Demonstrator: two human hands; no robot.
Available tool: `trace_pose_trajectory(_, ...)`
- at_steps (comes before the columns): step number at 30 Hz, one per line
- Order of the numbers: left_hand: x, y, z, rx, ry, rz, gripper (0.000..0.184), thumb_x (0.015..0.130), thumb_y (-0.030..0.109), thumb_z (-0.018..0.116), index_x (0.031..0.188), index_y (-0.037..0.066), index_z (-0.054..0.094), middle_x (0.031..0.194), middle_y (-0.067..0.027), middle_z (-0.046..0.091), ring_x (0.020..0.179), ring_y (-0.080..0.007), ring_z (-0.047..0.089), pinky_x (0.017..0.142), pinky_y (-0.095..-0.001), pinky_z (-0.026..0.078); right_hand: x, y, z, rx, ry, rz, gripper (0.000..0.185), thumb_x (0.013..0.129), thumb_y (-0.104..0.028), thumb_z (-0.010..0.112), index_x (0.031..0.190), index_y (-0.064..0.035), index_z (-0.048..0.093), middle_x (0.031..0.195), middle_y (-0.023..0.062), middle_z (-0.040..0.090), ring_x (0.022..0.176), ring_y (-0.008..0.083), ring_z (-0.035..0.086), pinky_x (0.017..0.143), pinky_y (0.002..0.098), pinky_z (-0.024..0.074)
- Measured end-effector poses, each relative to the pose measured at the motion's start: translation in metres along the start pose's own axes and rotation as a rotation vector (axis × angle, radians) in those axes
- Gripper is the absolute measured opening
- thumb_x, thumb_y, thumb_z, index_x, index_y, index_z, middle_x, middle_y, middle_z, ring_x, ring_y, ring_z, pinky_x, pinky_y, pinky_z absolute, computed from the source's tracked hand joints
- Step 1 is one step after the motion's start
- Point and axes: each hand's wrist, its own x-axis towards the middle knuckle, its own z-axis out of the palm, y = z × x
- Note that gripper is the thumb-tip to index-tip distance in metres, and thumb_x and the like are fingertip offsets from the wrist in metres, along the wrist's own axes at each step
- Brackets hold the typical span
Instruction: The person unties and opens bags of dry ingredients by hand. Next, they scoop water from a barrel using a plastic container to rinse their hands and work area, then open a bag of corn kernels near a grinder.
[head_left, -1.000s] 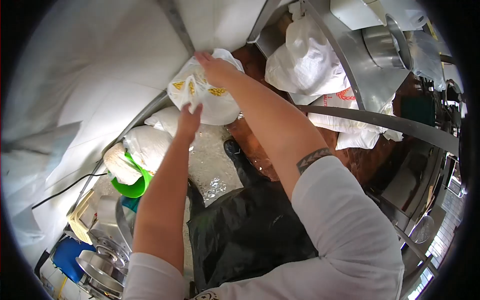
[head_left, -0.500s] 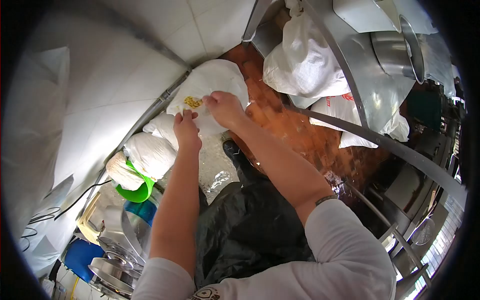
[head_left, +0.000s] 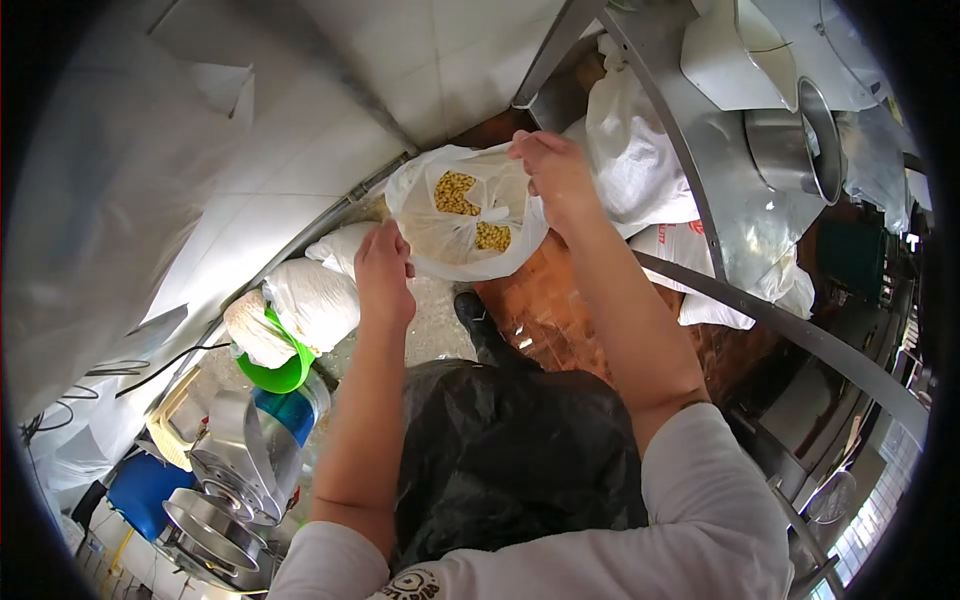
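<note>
A white plastic bag [head_left: 425,180] stands with its mouth spread wide, and yellow grains [head_left: 455,193] show inside it in two patches. My left hand [head_left: 384,262] is closed on the bag's near left edge. At the upper right of the mouth, my right hand [head_left: 556,175] pinches the rim. Twisted plastic lies across the middle, between the patches of grain. The lower part of the bag is hidden under its mouth.
Filled white sacks [head_left: 313,302] and a green bucket [head_left: 279,371] line the wall at left. Metal pans [head_left: 212,530] lie lower left. A metal shelf [head_left: 700,130] with a steel pot [head_left: 780,150] stands at right, white sacks [head_left: 640,150] beneath. One black boot [head_left: 480,325] is near the bag.
My hands have moved apart, the right one up and rightward. The bag's mouth has been pulled open wide, and more yellow grain shows.
</note>
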Motion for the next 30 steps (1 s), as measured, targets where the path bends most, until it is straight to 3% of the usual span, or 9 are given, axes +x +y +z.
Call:
trace_pose_trajectory(6,0.014,0.016,0.005,0.037,-0.022,0.186,0.026,0.100,0.024,0.056,0.082,0.004,0.058,0.069,-0.0019,0.051,0.063,-0.0141,0.047,0.061,-0.0305,0.036,-0.027,-0.012,-0.002,-0.167,0.008,-0.103,0.030,0.097,-0.029,0.068,0.086,-0.0018,0.070,0.068,-0.0037,0.048,0.064,0.0078,0.043,0.056,0.0274,0.0372)
trace_pose_trajectory(8,0.039,-0.019,-0.008,0.414,-0.088,0.420,0.032,0.101,0.029,0.055,0.093,-0.001,0.063,0.076,-0.0143,0.064,0.071,-0.0262,0.061,0.067,-0.0387,0.045,-0.020,0.018,-0.005,-0.278,0.026,-0.159,0.029,0.096,-0.028,0.067,0.088,-0.0005,0.071,0.069,-0.0018,0.051,0.065,0.0097,0.046,0.058,0.0290,0.0395)
trace_pose_trajectory(10,0.068,-0.060,-0.023,0.590,-0.108,0.298,0.038,0.102,0.034,0.053,0.101,-0.002,0.064,0.092,-0.0265,0.070,0.088,-0.0410,0.069,0.078,-0.0492,0.051,-0.010,0.064,-0.014,-0.406,0.102,-0.146,0.029,0.095,-0.027,0.067,0.095,0.0022,0.071,0.077,0.0092,0.062,0.073,0.0188,0.058,0.068,0.0354,0.0466)
trace_pose_trajectory(14,0.052,-0.045,-0.031,0.816,-0.077,0.497,0.041,0.101,0.035,0.054,0.114,-0.002,0.064,0.104,-0.0305,0.070,0.100,-0.0503,0.066,0.089,-0.0544,0.052,0.002,0.092,-0.012,-0.561,0.124,-0.241,0.029,0.094,-0.025,0.067,0.103,0.0018,0.071,0.086,0.0191,0.071,0.082,0.0345,0.068,0.078,0.0430,0.0526)
trace_pose_trajectory(17,0.034,-0.045,-0.054,0.773,-0.002,0.640,0.044,0.101,0.035,0.056,0.121,-0.004,0.064,0.099,-0.0277,0.071,0.099,-0.0488,0.067,0.092,-0.0516,0.052,-0.053,0.048,0.039,-0.961,0.524,-1.209,0.024,0.094,-0.021,0.067,0.105,-0.0003,0.070,0.087,0.0202,0.070,0.082,0.0393,0.067,0.078,0.0455,0.0530)
trace_pose_trajectory(19,0.029,-0.062,-0.083,0.883,0.088,1.141,0.050,0.099,0.035,0.058,0.127,-0.006,0.062,0.101,-0.0284,0.071,0.100,-0.0480,0.066,0.095,-0.0500,0.052,-0.083,0.040,0.077,-0.849,0.247,-1.147,0.019,0.094,-0.016,0.068,0.106,-0.0019,0.069,0.089,0.0222,0.068,0.083,0.0405,0.066,0.079,0.0493,0.0519)
trace_pose_trajectory(22,0.013,-0.083,-0.146,0.674,0.085,0.850,0.044,0.097,0.034,0.060,0.115,-0.005,0.067,0.099,-0.0279,0.071,0.098,-0.0460,0.066,0.092,-0.0493,0.052,-0.097,0.082,0.122,-0.895,-0.341,-0.754,0.022,0.094,-0.018,0.065,0.106,-0.0003,0.068,0.092,0.0224,0.069,0.086,0.0404,0.066,0.082,0.0517,0.0511)
trace_pose_trajectory(24,0.007,-0.109,-0.200,0.632,-0.071,0.385,0.042,0.096,0.034,0.060,0.110,-0.005,0.068,0.104,-0.0307,0.069,0.103,-0.0477,0.065,0.092,-0.0532,0.051,-0.110,0.103,0.162,-0.999,-0.594,-0.651,0.025,0.094,-0.021,0.065,0.107,0.0000,0.068,0.094,0.0226,0.070,0.089,0.0404,0.067,0.084,0.0518,0.0515)
trace_pose_trajectory(30,-0.023,-0.196,-0.342,0.573,0.186,0.082,0.041,0.098,0.038,0.055,0.104,0.000,0.071,0.108,-0.0276,0.070,0.105,-0.0446,0.066,0.093,-0.0531,0.051,-0.125,0.191,0.262,-1.644,-1.203,-0.475,0.034,0.094,-0.030,0.066,0.113,-0.0019,0.069,0.101,0.0222,0.072,0.093,0.0382,0.070,0.083,0.0461,0.0541)
